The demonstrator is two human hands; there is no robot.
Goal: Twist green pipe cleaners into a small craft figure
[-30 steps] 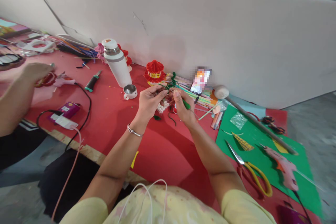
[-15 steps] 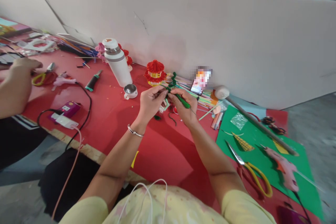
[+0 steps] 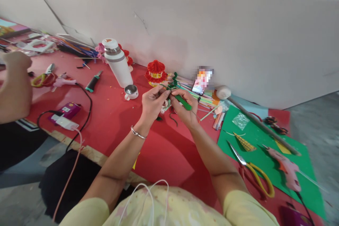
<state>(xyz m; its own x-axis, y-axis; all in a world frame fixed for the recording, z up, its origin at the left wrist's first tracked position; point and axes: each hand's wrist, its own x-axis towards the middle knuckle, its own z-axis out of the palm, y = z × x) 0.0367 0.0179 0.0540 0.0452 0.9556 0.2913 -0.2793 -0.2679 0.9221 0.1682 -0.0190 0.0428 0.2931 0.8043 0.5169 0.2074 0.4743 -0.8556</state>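
Note:
Both my hands meet over the red table (image 3: 169,155), fingers pinched close together. My left hand (image 3: 153,103) is closed on a green pipe-cleaner piece (image 3: 183,102), gripping near its thin stem. My right hand (image 3: 186,110) is closed on the same piece, with a flat leaf-like green part lying across its fingers. Curled green fuzzy tips stick up beyond the fingertips. Just behind stands a red and yellow pipe-cleaner ornament (image 3: 155,72). A small white-and-green item lies partly hidden beneath my hands, with a short dark green strand (image 3: 173,120) beside it.
A white thermos (image 3: 118,65) and its cup lid (image 3: 131,92) stand left. Behind are a phone (image 3: 202,82) and pipe cleaners. On the right, a green sheet (image 3: 267,162) bears scissors (image 3: 249,169), a glue gun (image 3: 284,169) and a stick. Another person's arm (image 3: 16,88) reaches in at far left.
My hands keep their pinch on the green piece, with only slight finger shifts. The other person's hand at far left has drawn back leftward, away from the scissors there.

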